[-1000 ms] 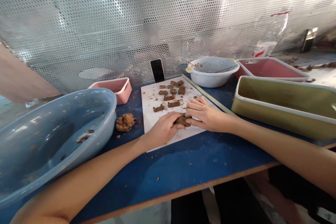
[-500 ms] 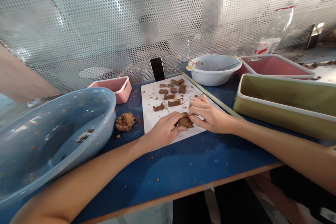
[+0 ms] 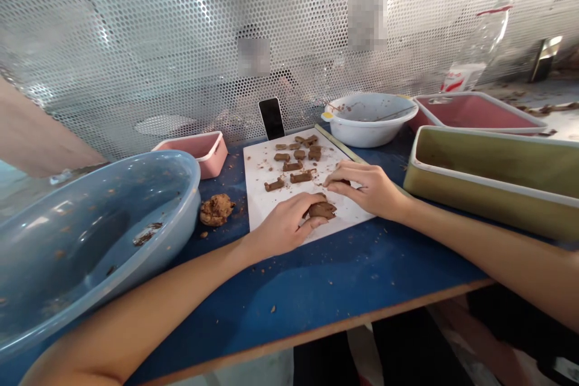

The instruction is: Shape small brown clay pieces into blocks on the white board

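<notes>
On the blue worktop (image 3: 294,289), your left hand (image 3: 286,224) curls its fingers around a brown clay piece (image 3: 322,210) on the white board (image 3: 259,202). Your right hand (image 3: 368,186) has its fingers bunched narrow just beyond; whether they grip anything, I cannot tell. Farther lie small shaped pieces (image 3: 301,177).

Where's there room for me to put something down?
The blue table between the left forearm, white board and near edge shows just scattered crumbs. There's a smaller patch at the board's near right corner, beside the right hand. It's crowded mid-board, with clay pieces and the left hand around a clay lump.
</notes>
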Motion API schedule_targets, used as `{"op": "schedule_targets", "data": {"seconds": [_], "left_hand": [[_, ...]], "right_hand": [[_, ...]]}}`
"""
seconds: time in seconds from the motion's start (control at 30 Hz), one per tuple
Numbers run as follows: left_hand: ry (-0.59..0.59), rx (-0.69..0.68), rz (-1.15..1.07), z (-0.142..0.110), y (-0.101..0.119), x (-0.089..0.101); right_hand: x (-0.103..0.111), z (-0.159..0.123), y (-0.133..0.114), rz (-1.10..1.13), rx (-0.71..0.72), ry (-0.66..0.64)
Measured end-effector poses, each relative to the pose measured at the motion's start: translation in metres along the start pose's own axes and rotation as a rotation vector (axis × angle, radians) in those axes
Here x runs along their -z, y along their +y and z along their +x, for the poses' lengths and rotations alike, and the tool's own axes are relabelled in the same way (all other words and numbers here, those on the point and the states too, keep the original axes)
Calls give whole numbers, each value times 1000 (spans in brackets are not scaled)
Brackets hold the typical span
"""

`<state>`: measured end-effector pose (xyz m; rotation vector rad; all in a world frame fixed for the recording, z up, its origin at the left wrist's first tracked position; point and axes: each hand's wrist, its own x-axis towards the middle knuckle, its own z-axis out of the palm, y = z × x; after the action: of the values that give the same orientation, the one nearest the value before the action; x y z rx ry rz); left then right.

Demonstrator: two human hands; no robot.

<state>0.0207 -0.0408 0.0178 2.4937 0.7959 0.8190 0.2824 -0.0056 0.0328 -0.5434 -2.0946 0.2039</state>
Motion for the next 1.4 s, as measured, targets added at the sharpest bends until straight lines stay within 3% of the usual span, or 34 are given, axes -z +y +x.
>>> {"op": "schedule_targets", "data": {"seconds": [1.0, 1.2, 1.4], "left_hand": [[16, -19, 30, 0, 5, 1], [47, -45, 34, 0, 4, -1], [61, -43, 39, 2, 6, -1]], "right_hand": [[0, -3, -3, -35, -22, 119], [5, 0, -6, -56, -150, 43], [9, -2, -4, -31, -162, -26]]}}
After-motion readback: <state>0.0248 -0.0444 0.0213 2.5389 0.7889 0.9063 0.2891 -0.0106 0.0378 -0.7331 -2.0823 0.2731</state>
